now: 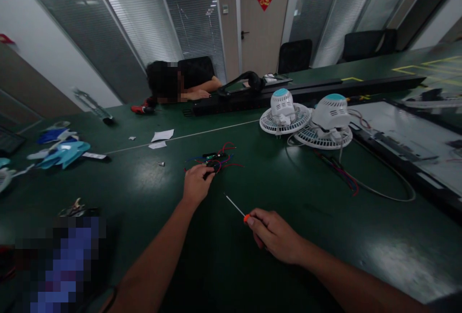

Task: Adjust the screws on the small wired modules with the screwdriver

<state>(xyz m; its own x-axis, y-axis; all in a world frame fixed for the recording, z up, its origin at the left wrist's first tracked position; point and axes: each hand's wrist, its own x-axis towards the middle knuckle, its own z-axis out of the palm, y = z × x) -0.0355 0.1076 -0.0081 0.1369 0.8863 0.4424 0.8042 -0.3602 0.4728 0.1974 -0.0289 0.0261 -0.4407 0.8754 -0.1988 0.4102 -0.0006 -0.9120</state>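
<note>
In the middle of the head view, my left hand (197, 183) has its fingers closed on a small dark part with wires (212, 164), partly hidden by the fingertips. Just beyond it lies another dark piece (212, 155), with red and blue wires (229, 147) spreading around both. My right hand (274, 236) grips a screwdriver (236, 205) by its orange handle. The thin shaft points up and left toward the wired parts, its tip apart from them above the green table (220, 265).
Two white fan housings (283, 118) with a cable stand at the right. Blue fan blades (67, 151) lie at the left, paper pieces (162, 136) nearer the middle. A long black bar (306, 94) crosses behind. Across the table a person (166, 82) leans on it.
</note>
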